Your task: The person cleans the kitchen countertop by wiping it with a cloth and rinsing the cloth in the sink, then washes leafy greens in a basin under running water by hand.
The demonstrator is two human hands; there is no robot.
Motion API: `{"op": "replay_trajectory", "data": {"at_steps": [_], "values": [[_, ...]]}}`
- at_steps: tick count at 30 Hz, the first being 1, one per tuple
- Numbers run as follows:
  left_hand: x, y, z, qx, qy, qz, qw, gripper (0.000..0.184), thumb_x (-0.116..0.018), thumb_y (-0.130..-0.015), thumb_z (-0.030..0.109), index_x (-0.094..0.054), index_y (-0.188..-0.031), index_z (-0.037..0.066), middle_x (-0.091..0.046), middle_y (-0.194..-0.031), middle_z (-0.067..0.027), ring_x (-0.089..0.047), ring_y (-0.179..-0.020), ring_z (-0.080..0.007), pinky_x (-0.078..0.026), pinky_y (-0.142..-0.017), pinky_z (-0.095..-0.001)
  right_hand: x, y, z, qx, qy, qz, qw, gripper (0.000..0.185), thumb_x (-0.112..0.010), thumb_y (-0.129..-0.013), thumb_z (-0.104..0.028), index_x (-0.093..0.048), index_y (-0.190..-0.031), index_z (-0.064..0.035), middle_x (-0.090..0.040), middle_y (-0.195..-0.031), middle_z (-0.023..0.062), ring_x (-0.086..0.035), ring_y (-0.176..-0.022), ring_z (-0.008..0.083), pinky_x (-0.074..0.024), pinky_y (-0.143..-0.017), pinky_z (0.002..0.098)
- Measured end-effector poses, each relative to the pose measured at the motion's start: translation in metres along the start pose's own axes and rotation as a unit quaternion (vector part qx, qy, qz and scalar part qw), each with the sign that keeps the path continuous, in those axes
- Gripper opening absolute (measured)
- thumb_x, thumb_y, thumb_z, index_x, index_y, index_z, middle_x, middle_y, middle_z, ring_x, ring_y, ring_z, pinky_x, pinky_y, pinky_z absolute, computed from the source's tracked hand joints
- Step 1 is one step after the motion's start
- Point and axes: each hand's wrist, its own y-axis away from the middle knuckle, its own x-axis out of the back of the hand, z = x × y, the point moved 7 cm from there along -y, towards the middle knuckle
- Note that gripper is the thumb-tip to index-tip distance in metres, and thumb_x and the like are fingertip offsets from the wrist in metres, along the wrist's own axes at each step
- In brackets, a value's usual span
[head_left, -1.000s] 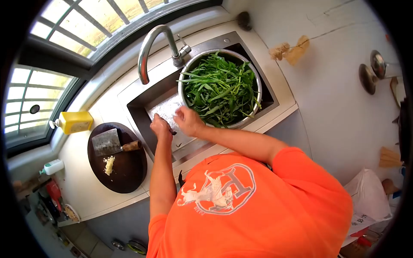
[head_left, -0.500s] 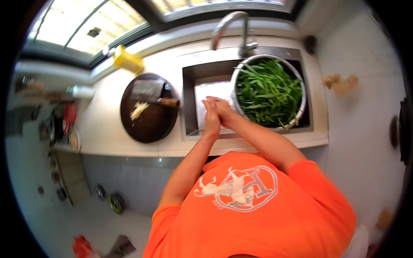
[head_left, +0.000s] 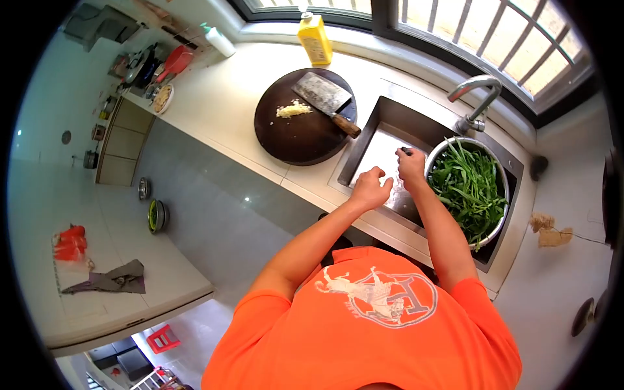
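Hands, pressed together over the sink half a second ago, are now parted; the camera's view has swung round, bringing more of the left-hand side of the kitchen into sight.

Item: left hand (head_left: 372,188). Over the near edge of the sink (head_left: 409,122), back uppermost, fingers bent forward, thumb spread from them. Grip loose and open; nothing visible in it. Forearm slants inward from the orange sleeve, elbow bent.

Item: right hand (head_left: 411,170). Farther forward than the left, just beside the basin, fingers curled and closed on a small dark object (head_left: 407,151), which protrudes at the fingertips; its kind cannot be told. Forearm runs up past the near side of the basin. Hands near each other, not touching.

Item: leafy greens (head_left: 469,188). Long green leaves heaped in a round metal basin (head_left: 505,181), some overhanging its rim; basin set in the right end of the sink.

Item: faucet (head_left: 480,81). Curved, metal, behind the sink.

Item: round chopping board (head_left: 292,140). Dark, on the counter left of the sink, bearing a cleaver (head_left: 323,92) with wooden handle and a pale chopped heap (head_left: 294,110).

Item: yellow bottle (head_left: 316,44). Upright, behind the board.
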Motion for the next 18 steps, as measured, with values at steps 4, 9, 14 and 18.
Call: {"op": "replay_trajectory", "data": {"at_steps": [4, 9, 14, 18], "values": [[-0.002, -0.006, -0.019, -0.057, -0.101, -0.017, 0.993, 0.040, -0.068, -0.088, 0.031, -0.068, -0.105, -0.005, -0.071, -0.100, -0.0267, -0.068, -0.099, -0.0411, -0.052, -0.093, -0.0465, -0.004, 0.003, 0.016, -0.015, 0.069, 0.042, 0.997, 0.037, -0.067, -0.095, -0.031, -0.066, -0.077, 0.0015, -0.054, -0.056, 0.0064, -0.047, -0.043, 0.0170, -0.0358, -0.040, 0.0366], [0.021, -0.005, -0.016, -0.135, -0.129, -0.039, 0.982, 0.034, -0.067, -0.088, 0.028, -0.065, -0.099, -0.004, -0.070, -0.094, -0.0258, -0.068, -0.093, -0.0432, -0.053, -0.084, -0.0514, -0.002, -0.005, 0.037, -0.008, 0.198, 0.113, 0.974, 0.044, -0.064, -0.093, -0.035, -0.068, -0.083, 0.0078, -0.067, -0.071, 0.0205, -0.063, -0.067, 0.0302, -0.0482, -0.069, 0.0485], [0.066, -0.002, -0.021, -0.179, -0.095, -0.058, 0.978, 0.034, -0.066, -0.088, 0.028, -0.065, -0.100, -0.004, -0.070, -0.097, -0.0260, -0.067, -0.096, -0.0435, -0.052, -0.087, -0.0505, -0.021, 0.013, 0.014, 0.031, 0.254, 0.124, 0.959, 0.024, -0.065, -0.084, -0.018, -0.064, -0.075, 0.0039, -0.055, -0.061, 0.0067, -0.049, -0.050, 0.0181, -0.0388, -0.048, 0.0412], [0.114, -0.009, -0.044, -0.224, -0.041, -0.018, 0.974, 0.032, -0.067, -0.086, 0.025, -0.066, -0.098, -0.004, -0.070, -0.093, -0.0258, -0.067, -0.092, -0.0457, -0.054, -0.086, -0.0508, -0.030, -0.002, 0.013, 0.061, 0.169, 0.111, 0.978, 0.023, -0.067, -0.084, -0.016, -0.063, -0.073, 0.0032, -0.055, -0.061, 0.0038, -0.047, -0.053, 0.0143, -0.0359, -0.048, 0.0381]]}}
